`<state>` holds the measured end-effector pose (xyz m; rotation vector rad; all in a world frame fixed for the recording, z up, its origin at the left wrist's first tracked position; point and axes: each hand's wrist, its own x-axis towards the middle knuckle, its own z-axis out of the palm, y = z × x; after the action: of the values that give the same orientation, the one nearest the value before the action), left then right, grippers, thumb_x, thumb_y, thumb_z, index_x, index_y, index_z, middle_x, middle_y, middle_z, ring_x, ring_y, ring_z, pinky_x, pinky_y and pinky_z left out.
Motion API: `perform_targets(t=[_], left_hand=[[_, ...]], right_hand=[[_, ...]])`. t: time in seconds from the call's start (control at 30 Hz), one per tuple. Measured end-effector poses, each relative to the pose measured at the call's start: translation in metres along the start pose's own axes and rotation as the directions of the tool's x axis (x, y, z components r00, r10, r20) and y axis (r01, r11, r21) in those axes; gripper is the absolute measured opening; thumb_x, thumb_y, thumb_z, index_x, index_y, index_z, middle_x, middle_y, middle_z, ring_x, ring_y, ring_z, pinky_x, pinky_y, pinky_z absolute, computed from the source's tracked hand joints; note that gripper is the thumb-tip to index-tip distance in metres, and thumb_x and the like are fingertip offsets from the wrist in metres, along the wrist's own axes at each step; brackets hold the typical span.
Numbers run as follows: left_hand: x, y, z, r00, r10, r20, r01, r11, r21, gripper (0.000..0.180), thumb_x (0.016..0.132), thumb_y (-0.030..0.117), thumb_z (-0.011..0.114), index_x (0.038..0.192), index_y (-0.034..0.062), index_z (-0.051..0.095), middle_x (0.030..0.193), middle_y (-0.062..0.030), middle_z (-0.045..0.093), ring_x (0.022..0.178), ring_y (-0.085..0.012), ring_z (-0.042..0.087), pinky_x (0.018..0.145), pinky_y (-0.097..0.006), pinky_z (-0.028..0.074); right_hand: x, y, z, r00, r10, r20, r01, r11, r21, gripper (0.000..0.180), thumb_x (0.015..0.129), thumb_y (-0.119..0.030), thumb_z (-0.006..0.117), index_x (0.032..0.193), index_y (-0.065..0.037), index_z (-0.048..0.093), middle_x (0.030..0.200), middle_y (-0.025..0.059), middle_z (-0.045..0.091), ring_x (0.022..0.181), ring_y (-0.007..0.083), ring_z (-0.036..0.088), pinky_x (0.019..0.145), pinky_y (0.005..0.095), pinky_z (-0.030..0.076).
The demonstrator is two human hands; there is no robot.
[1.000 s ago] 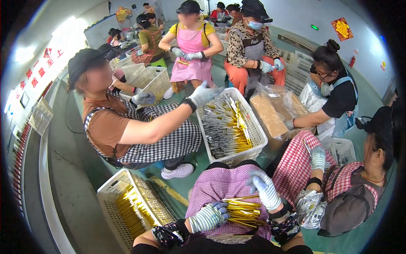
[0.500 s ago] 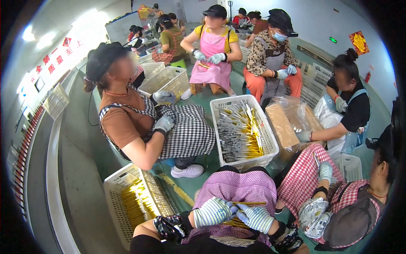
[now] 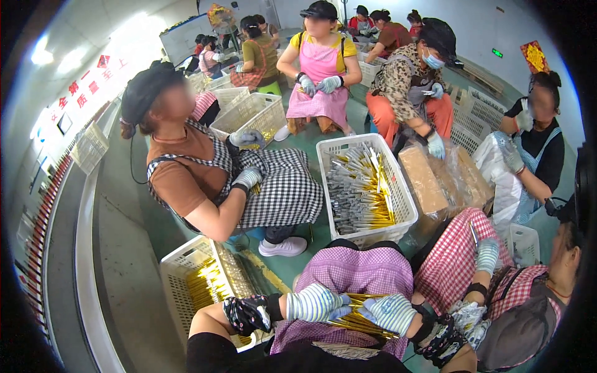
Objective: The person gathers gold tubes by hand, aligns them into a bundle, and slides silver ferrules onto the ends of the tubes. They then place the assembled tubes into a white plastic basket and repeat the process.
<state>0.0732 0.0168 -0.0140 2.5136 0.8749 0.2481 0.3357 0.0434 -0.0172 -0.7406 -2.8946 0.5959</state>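
Over my lap, covered by a purple checked apron [image 3: 354, 268], I hold a bundle of thin gold rods [image 3: 360, 322]. My left hand [image 3: 316, 303], in a striped glove, is closed on the left part of the bundle. Its fingers are partly hidden among the rods. My right hand [image 3: 392, 314], gloved alike, is closed around the right part, its fingertips close to the left hand's. Rods show between the hands, and some tips stick out below the right hand. Beyond my knees stands a white crate [image 3: 407, 217] full of grey-and-gold thin rods [image 3: 357, 189].
Left of my lap is another white crate [image 3: 172, 283] with gold rods [image 3: 208, 280]. A person in a black-and-white checked apron [image 3: 277, 196] sits at front left. Another, in red checks [image 3: 457, 248], sits close on my right. A cardboard box [image 3: 423, 180] in clear plastic stands beside the middle crate.
My hands have parted slightly, the right moving right, and more gold rods show between them. The masked person's hand has lowered toward the plastic; the person at far right has raised a hand.
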Motion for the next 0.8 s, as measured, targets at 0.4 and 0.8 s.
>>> perform_targets(t=[0.4, 0.8], left_hand=[[-0.014, -0.004, 0.018, 0.99, -0.12, 0.075, 0.124, 0.991, -0.046, 0.029, 0.091, 0.026, 0.063, 0.115, 0.012, 0.059, 0.101, -0.0081, 0.061, 0.072, -0.029, 0.064, 0.056, -0.038, 0.05], [-0.014, 0.019, 0.039, 0.987, -0.078, 0.139, 0.059, 0.988, 0.14, 0.014, 0.087, 0.018, 0.058, 0.099, 0.0098, 0.057, 0.085, -0.0084, 0.055, 0.068, -0.0288, 0.062, 0.055, -0.039, 0.05]], right_hand=[[-0.001, -0.004, 0.006, 0.989, 0.148, -0.005, -0.148, 0.989, -0.006, 0.038, 0.095, -0.03, 0.049, 0.119, -0.003, 0.059, 0.089, 0.0173, 0.067, 0.075, 0.0304, 0.067, 0.064, 0.043, 0.053], [-0.001, -0.034, 0.03, 0.996, -0.062, 0.061, 0.066, 0.995, -0.075, 0.024, 0.084, -0.035, 0.063, 0.078, -0.012, 0.064, 0.075, 0.0072, 0.061, 0.071, 0.0262, 0.062, 0.064, 0.0431, 0.048]])
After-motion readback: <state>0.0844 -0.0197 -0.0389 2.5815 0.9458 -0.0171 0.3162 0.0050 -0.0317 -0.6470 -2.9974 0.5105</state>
